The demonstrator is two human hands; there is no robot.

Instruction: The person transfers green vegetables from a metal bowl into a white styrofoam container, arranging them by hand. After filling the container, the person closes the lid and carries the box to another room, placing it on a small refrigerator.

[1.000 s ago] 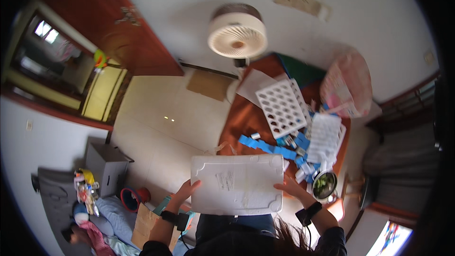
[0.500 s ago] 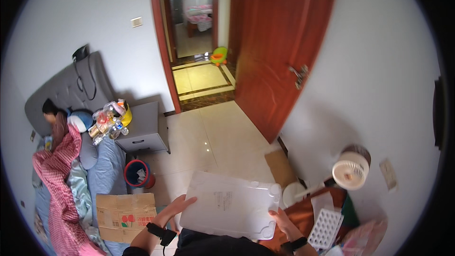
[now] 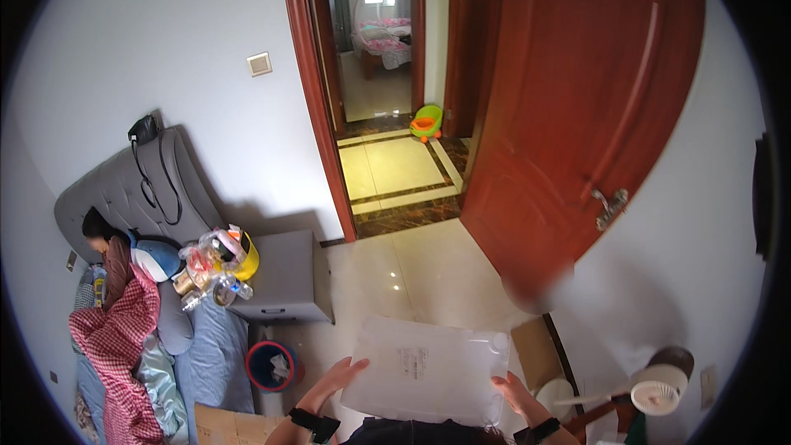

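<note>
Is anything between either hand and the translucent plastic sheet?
Nothing visible. The left hand touches the lower left edge of the translucent plastic sheet, and the right hand grips its right edge. No other object lies between hands and sheet.

A pale tiled floor point(image 3: 395, 288), a bed point(image 3: 206, 354) and a grey nightstand point(image 3: 284, 276).

The glossy cream floor carries the grey nightstand beside the wall, a round blue and red bin point(image 3: 272, 365) just in front of it, a brown cardboard box point(image 3: 235, 427) at the lower edge and a flat piece of cardboard point(image 3: 535, 352) near the red door. On the nightstand stands a heap of bottles and plastic bags point(image 3: 210, 272) with a yellow container point(image 3: 247, 262). On the bed lie a red checked blanket point(image 3: 115, 346), a grey-blue sheet and a person point(image 3: 103, 239) resting against the grey headboard point(image 3: 124, 189). In the hallway a small green and orange potty point(image 3: 426, 122) sits on the tiles.
</note>
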